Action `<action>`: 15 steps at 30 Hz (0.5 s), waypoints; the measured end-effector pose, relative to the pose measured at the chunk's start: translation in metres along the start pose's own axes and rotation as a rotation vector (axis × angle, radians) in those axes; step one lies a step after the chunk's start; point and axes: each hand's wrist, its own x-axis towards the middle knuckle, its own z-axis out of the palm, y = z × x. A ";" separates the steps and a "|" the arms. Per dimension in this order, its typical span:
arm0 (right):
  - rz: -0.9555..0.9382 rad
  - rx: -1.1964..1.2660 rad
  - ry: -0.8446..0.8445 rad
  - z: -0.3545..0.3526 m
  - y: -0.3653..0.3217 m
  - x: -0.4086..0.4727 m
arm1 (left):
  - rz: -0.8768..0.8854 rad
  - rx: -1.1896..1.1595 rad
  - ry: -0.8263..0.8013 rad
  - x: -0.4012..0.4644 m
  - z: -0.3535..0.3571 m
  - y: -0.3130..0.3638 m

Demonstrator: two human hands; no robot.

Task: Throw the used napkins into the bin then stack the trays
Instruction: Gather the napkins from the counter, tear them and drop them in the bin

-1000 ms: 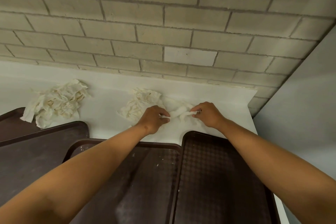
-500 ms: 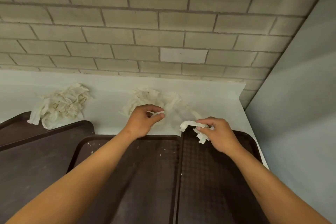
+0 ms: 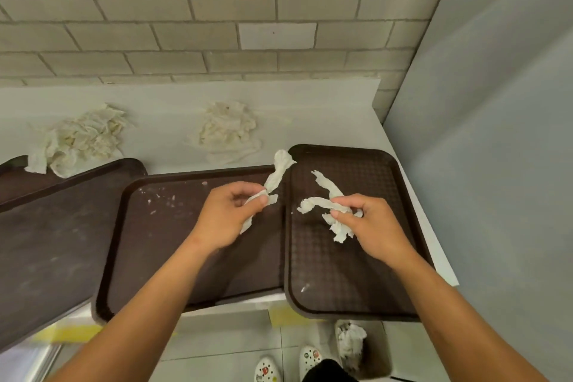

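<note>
The left hand (image 3: 231,214) pinches a twisted strip of white paper napkin (image 3: 273,183) between thumb and curled fingers, its free end standing up over the seam between two trays. The right hand (image 3: 361,222) clamps its fingers and thumb on a second, crumpled white napkin scrap (image 3: 324,206), loose tails hanging out on both sides, above the textured dark-brown plastic tray on the right (image 3: 366,273).

The bin (image 3: 372,347) sits on the floor at the near right, below the counter edge, already holding white paper. Two larger wads are not yet cleared: a crumpled napkin pile at far centre (image 3: 228,130) and a bigger crumpled pile at far left (image 3: 83,139), both on the white countertop (image 3: 161,108). The smooth dark-brown tray in the middle (image 3: 173,236) carries small white crumbs, and a third dark-brown tray (image 3: 46,226) lies at the left, partly beneath it.

The step in hand looks like carrying these two scraps to the bin. To do it well, ball each strip tighter into the palm first, since trailing thin tissue probably tears or sheds bits. Bring both hands low over the bin's mouth before letting go; light paper likely drifts if dropped from height. The trays overhang the near edge, so forearms should pass clear of them.
</note>
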 end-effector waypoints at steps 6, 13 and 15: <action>0.018 0.045 0.030 -0.018 0.016 -0.056 | -0.028 -0.026 -0.029 -0.054 0.029 -0.009; -0.008 0.123 0.043 -0.047 0.036 -0.106 | -0.055 -0.069 -0.025 -0.100 0.071 -0.009; -0.007 0.139 0.041 -0.059 0.045 -0.123 | -0.058 -0.076 -0.017 -0.117 0.089 -0.008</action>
